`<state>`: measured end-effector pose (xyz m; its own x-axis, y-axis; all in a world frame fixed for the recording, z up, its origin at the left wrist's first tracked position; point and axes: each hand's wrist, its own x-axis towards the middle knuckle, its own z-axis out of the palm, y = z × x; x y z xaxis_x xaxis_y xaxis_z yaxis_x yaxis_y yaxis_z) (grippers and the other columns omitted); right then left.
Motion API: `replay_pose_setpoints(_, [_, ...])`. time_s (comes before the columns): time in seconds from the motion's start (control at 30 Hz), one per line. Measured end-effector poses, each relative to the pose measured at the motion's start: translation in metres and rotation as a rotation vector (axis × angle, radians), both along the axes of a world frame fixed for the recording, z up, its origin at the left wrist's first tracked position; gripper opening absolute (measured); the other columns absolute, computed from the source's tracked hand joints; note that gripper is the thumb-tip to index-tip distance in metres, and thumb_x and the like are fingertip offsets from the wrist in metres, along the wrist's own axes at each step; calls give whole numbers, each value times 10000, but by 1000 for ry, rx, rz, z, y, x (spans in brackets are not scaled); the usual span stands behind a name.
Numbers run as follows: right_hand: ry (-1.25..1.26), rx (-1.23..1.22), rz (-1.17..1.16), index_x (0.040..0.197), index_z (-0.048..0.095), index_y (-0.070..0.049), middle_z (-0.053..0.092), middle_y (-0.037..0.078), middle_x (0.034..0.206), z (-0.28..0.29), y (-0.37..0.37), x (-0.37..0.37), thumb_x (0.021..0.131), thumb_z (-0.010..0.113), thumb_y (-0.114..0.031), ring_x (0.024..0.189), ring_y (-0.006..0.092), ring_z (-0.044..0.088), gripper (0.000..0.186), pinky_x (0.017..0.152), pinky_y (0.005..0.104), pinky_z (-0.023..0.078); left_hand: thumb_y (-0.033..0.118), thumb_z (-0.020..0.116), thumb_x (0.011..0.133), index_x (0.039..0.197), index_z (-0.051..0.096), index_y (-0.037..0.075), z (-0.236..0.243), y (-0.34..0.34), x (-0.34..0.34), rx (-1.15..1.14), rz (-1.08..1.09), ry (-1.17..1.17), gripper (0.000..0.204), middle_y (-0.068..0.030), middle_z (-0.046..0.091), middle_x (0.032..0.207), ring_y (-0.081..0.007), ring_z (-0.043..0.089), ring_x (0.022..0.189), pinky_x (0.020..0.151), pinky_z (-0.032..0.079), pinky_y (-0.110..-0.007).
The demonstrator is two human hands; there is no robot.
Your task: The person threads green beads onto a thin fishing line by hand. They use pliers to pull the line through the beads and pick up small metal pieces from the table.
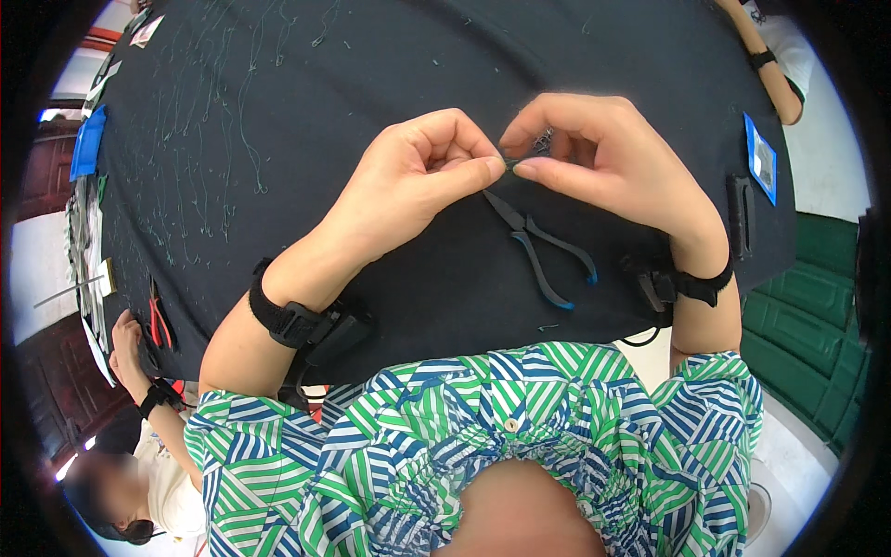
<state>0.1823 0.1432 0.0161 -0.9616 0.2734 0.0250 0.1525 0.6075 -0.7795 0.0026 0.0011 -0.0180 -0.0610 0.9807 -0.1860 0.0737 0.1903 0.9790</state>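
Taking the meeting fingertips as the dial's centre, the dark cloth (390,56) is spreading widest toward 12 and 1 o'clock, leaving the hands most room there. Its near edge is running along the patterned garment (501,408) at 6 o'clock; its right edge is curving past 3 o'clock.

Two hands are working close together. The left hand (418,167) is pinching a tiny piece (510,165) between thumb and forefinger, at the dial's centre; it is showing too small to identify. The right hand (608,153) is curving beside it, thumb and forefinger slightly parted; whether it is gripping anything, I cannot tell.

Two pairs of pliers are lying on the cloth: black pliers (516,222) just below the hands, handles pointing toward 5 o'clock, and red pliers (159,320) at 8. Two blue packets are showing, one (88,144) at 9, another (761,160) at 3. Thin greenish threads (249,139), too many to count, are trailing between 9 and 10.
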Motion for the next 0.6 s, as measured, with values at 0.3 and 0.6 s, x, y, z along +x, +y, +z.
replay_pose_setpoints(0.3, [224, -18, -36, 859, 637, -9, 557, 17, 699, -8, 3, -1, 871, 660, -134, 625, 73, 519, 127, 566, 224, 417, 152, 626, 920, 948, 620, 66, 2, 1, 1, 76, 29, -46, 91, 21, 606, 843, -50, 542, 771, 713, 431, -202])
replay_pose_setpoints(0.6, [279, 68, -93, 843, 629, -15, 549, -16, 652, -6, 9, 2, 864, 666, -120, 595, 38, 495, 113, 536, 204, 389, 180, 623, 938, 979, 619, 65, 0, 0, 3, 136, 40, -120, 122, -6, 633, 868, -79, 598, 813, 772, 480, -231])
